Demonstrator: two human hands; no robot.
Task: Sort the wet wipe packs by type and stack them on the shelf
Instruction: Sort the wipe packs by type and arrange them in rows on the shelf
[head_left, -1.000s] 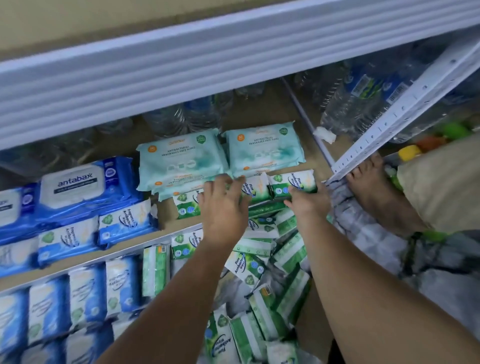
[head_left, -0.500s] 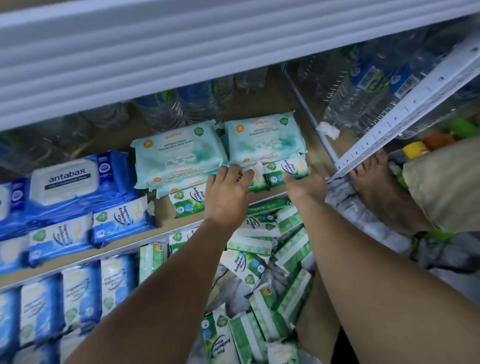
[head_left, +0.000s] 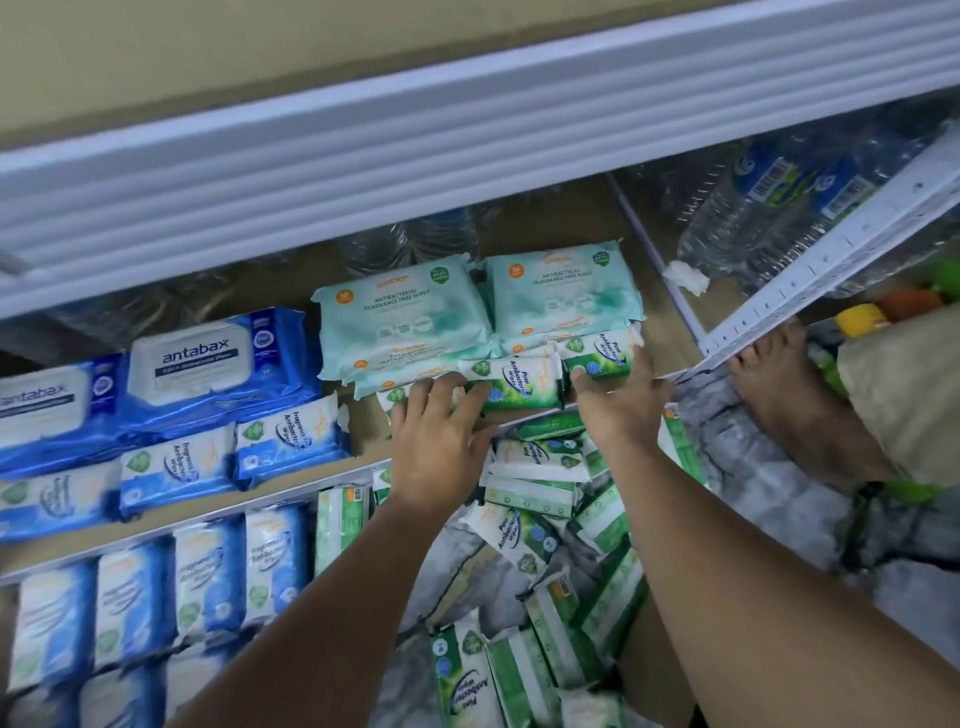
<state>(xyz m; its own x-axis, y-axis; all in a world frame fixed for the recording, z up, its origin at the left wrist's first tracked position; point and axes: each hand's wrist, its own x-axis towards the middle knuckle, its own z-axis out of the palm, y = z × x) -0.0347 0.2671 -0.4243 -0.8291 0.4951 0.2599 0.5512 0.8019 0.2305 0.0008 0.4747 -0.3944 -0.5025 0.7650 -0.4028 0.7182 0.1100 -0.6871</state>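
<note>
Nearest, a loose pile of green packs (head_left: 545, 540) lies every way on grey cloth (head_left: 769, 499) on the floor, just right of the lower shelf's row of blue packs (head_left: 208, 577) standing on end. A bare foot (head_left: 789, 400) stands right of the pile, at the base of the white slotted upright (head_left: 831, 254). Both arms reach over the pile to the middle shelf (head_left: 363, 441) front. The left hand (head_left: 436, 447) has its fingers spread nearly straight, resting flat on the leftmost pine pack (head_left: 395, 397) and hiding most of it. The right hand (head_left: 618, 410) has its thumb on the rightmost pine pack (head_left: 602, 353), but the other fingers are hidden, so I can't tell if it grips. The middle pine pack (head_left: 519, 384) lies between them. All three sit along the shelf front, long axis left-right, print turned sideways, touching the teal packs (head_left: 400, 317) behind. To the left are small blue packs (head_left: 291, 436) and antabax packs (head_left: 208, 364). Water bottles (head_left: 769, 218) stand at the back.
</note>
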